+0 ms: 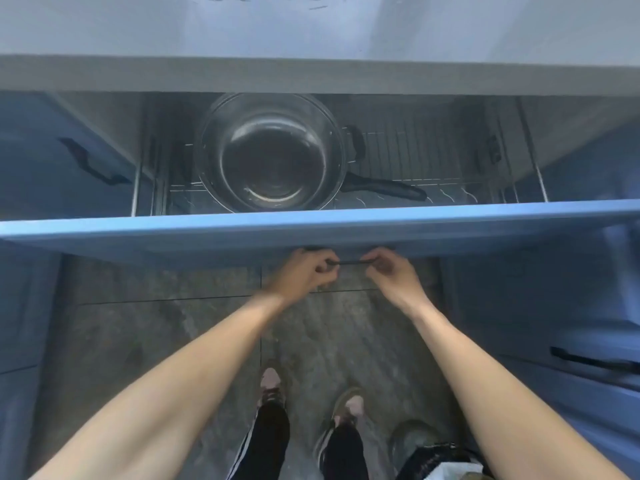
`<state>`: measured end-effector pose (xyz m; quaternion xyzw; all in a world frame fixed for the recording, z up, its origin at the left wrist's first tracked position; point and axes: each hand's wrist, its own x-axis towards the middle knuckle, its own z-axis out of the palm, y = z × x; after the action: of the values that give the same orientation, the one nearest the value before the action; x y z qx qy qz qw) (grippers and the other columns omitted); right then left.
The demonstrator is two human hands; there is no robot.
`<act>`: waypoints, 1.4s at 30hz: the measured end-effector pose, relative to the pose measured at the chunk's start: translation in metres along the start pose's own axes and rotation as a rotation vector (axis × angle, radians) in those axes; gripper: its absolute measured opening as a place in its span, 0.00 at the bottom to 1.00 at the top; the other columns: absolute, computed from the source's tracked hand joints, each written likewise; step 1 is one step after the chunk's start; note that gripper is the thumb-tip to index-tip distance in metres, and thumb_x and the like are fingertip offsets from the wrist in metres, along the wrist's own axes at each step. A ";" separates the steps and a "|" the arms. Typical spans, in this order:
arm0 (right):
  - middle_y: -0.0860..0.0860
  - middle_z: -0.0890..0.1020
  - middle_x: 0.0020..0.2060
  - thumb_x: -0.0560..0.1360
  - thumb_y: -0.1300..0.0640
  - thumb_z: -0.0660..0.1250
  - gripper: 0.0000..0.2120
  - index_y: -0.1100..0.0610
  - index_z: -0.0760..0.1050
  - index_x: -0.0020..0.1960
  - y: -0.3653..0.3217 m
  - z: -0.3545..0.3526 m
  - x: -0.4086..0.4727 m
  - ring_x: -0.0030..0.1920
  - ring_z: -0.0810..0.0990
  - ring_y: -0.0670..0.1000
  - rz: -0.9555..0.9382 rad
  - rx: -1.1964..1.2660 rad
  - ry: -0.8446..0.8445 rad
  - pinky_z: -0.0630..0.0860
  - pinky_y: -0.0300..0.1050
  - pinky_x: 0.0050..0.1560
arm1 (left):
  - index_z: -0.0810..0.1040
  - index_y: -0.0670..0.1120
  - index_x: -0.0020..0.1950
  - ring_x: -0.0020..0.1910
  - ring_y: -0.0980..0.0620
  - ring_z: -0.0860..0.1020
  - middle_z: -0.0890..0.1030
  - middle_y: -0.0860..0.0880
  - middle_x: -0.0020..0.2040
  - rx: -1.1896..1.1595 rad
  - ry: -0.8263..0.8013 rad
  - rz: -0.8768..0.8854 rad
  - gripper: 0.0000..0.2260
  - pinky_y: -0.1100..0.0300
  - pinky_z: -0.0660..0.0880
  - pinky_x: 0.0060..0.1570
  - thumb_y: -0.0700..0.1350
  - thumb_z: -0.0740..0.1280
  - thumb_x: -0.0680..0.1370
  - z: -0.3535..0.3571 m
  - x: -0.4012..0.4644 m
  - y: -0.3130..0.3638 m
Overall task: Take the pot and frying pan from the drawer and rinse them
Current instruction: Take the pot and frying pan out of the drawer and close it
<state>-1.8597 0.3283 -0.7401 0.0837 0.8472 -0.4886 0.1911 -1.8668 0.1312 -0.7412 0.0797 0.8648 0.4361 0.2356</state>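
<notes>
A blue drawer front [207,230] stands pulled open below the grey countertop. Inside, a shiny steel pot [270,157] sits on a wire rack. Beneath it lies a frying pan, mostly hidden, with its black handle [384,188] pointing right. A black pot handle [358,142] shows at the pot's right rim. My left hand [304,271] and my right hand [394,271] are both closed on the thin black drawer handle [349,262] under the drawer front.
The wire rack [433,157] to the right of the pot holds nothing. Blue cabinet doors with black handles flank the drawer, on the left [90,164] and lower right [588,363]. My feet [311,400] stand on a dark stone floor. A bag [446,462] lies at bottom right.
</notes>
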 end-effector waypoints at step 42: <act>0.52 0.86 0.47 0.71 0.54 0.72 0.07 0.53 0.79 0.48 -0.109 -0.105 -0.255 0.47 0.83 0.47 -0.075 0.134 -0.470 0.78 0.37 0.46 | 0.79 0.61 0.50 0.38 0.64 0.78 0.82 0.62 0.42 -0.155 0.421 0.019 0.08 0.74 0.71 0.43 0.53 0.68 0.73 -0.094 -0.303 0.133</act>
<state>-1.6880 0.3740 -0.5025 -0.0512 0.7477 -0.5564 0.3588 -1.6549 0.0406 -0.4861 -0.0232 0.8581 0.5103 0.0514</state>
